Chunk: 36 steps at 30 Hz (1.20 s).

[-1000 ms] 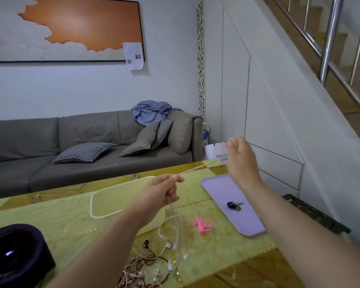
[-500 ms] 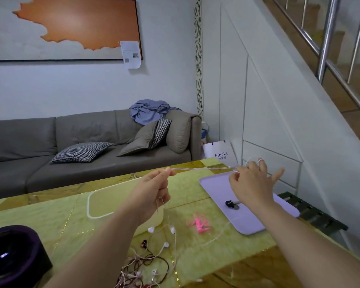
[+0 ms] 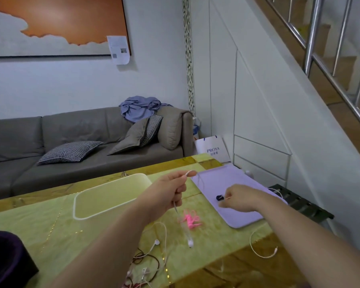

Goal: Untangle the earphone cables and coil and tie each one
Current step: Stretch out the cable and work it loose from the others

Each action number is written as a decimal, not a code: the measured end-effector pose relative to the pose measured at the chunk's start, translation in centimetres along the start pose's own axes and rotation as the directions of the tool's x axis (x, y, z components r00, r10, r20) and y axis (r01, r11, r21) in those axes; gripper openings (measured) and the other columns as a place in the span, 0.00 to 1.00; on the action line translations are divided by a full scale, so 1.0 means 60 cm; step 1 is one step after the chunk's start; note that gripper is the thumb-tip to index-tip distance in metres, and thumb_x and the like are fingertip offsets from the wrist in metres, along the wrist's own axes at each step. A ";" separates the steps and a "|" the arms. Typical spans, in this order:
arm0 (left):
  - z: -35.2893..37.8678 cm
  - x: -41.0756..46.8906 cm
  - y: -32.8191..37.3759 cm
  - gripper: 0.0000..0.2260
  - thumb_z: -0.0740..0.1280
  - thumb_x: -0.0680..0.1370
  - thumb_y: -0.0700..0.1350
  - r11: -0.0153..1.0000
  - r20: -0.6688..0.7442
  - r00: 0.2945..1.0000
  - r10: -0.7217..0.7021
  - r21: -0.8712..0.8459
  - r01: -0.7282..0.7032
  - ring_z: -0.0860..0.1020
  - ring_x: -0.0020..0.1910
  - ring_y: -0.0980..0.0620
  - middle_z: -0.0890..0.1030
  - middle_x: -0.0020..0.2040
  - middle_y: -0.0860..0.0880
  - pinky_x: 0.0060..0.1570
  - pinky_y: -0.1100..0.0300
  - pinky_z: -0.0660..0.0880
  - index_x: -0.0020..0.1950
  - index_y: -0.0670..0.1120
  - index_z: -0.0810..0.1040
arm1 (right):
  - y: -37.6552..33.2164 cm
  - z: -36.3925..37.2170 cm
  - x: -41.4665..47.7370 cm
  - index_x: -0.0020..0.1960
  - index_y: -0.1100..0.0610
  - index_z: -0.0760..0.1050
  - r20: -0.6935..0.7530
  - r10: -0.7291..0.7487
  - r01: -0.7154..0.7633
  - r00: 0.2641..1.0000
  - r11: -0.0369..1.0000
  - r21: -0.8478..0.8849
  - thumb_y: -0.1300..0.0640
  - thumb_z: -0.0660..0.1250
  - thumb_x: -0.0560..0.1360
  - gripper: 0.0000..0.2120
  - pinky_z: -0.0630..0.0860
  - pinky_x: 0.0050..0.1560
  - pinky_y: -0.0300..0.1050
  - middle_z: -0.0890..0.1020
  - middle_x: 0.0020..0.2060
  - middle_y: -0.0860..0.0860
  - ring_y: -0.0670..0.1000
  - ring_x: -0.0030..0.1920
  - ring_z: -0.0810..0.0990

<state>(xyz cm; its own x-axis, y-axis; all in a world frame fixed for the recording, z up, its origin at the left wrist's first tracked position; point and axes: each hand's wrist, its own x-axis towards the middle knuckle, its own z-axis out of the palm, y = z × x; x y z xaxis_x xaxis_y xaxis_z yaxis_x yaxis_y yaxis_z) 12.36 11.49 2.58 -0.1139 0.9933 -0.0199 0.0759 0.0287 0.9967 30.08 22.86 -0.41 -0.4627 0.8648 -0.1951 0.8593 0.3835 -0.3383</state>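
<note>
Near edge: 1 tangle [image 3: 142, 271] of dark red, white & pink leads at bottom ctr of the table [image 3: 40, 221]. 1 dark purple round thing [image 3: 6, 256] sits at the L corner.

Just past the tangle are 2 white buds. One [image 3: 157, 242] lies on the table. The other [image 3: 190, 243] is at the low end of the cable [image 3: 188, 173] dropping from the L hand; can't tell if it touches the table. To the R, a loose curve of white lead ends in 1 plug [image 3: 275, 250] on the table.

Mid table: 1 pink coiled set [image 3: 190, 219] lies btw the 2 trays.

- L hand [image 3: 170, 190]: raised, thumb & forefinger pinching the cable, small loop sticking out on top, other fingers curled.
- R hand [image 3: 240, 197]: low over the purple tray [image 3: 237, 175], knuckles up, fingers curled, pinching a thin pale stretch of the same cable, just beside 1 small black item [image 3: 219, 197].

The cream tray [image 3: 110, 196] is on the L.

The table has a yellow-green top w/ gold lines & marbled brown bands.

Beyond it:

- 1 grey sofa [image 3: 19, 138] w/ 4 cushions & 1 blue cloth [image 3: 139, 109]
- 1 white bag [image 3: 212, 150] marked PROYA
- 1 dark rack [image 3: 303, 204] to the R
- 1 orange painting [image 3: 56, 23] on a white wall, w/ 1 paper [image 3: 119, 48] at its corner
- a steel stair rail [image 3: 312, 38] upper R
</note>
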 end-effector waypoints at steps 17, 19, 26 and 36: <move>-0.062 -0.027 0.004 0.12 0.56 0.82 0.42 0.999 0.085 0.995 0.043 -0.014 -0.042 0.58 0.26 0.57 0.63 0.30 0.53 0.30 0.65 0.62 0.53 0.42 0.78 | -0.105 -0.031 -0.051 0.46 0.58 0.76 0.002 -0.442 0.307 0.897 0.627 0.716 0.57 0.65 0.78 0.05 0.62 0.24 0.33 0.66 0.23 0.46 0.43 0.23 0.63; -0.083 -0.035 -0.003 0.11 0.57 0.81 0.44 1.000 0.055 0.998 0.021 -0.019 -0.020 0.58 0.26 0.56 0.63 0.30 0.52 0.31 0.64 0.62 0.49 0.43 0.78 | -0.102 -0.034 -0.046 0.43 0.59 0.76 -0.089 -0.427 0.327 0.900 0.527 0.784 0.56 0.63 0.79 0.09 0.57 0.25 0.35 0.62 0.22 0.44 0.44 0.23 0.58; -0.116 -0.063 -0.032 0.10 0.59 0.78 0.48 0.994 0.114 0.992 -0.054 -0.091 0.064 0.56 0.26 0.56 0.61 0.29 0.53 0.32 0.64 0.63 0.41 0.43 0.73 | -0.124 -0.048 -0.009 0.40 0.55 0.79 -0.445 -0.173 0.465 0.879 0.526 0.712 0.53 0.63 0.78 0.11 0.61 0.25 0.34 0.65 0.18 0.41 0.42 0.22 0.61; -0.123 -0.083 0.022 0.11 0.57 0.79 0.49 0.886 0.056 0.998 0.033 -0.463 -0.003 0.67 0.25 0.56 0.64 0.29 0.53 0.45 0.58 0.80 0.37 0.47 0.69 | -0.072 0.054 0.024 0.41 0.59 0.78 -0.249 -0.078 0.246 0.965 0.581 0.776 0.56 0.61 0.80 0.12 0.62 0.27 0.35 0.67 0.29 0.51 0.47 0.27 0.63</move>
<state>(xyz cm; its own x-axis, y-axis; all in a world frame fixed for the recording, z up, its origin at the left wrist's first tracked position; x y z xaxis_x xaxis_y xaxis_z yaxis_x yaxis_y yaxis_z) 5.72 5.78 4.56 -0.0555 0.9984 0.0083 -0.3908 -0.0294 0.9200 25.00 21.39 -2.23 -0.4593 0.8858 0.0668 0.2165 0.1846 -0.9587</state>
